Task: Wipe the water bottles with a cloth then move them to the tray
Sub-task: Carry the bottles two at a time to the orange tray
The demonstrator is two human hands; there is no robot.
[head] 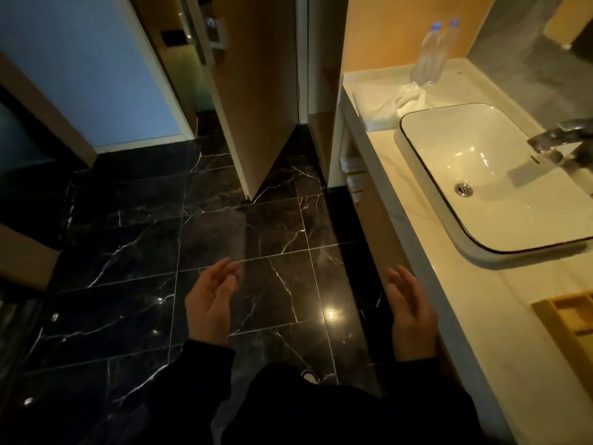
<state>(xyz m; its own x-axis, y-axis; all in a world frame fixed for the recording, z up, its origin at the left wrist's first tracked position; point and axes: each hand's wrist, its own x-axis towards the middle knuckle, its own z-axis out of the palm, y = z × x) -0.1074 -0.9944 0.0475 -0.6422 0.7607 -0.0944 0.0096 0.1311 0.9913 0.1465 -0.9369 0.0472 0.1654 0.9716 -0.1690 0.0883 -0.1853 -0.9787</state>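
Observation:
Two clear water bottles [431,53] with blue caps stand upright side by side at the far end of the pale counter [417,194], against the wooden wall. A crumpled white cloth [390,102] lies on the counter just in front of them. A wooden tray [568,319] with compartments sits at the counter's near right edge, partly cut off. My left hand [211,300] and my right hand [410,316] hover over the dark floor, palms facing each other, fingers apart, holding nothing, well short of the bottles.
A white rectangular sink [475,175] with a chrome tap [558,139] fills the counter between cloth and tray. A wooden door [256,91] stands ajar on the left. The floor [160,252] is glossy black marble.

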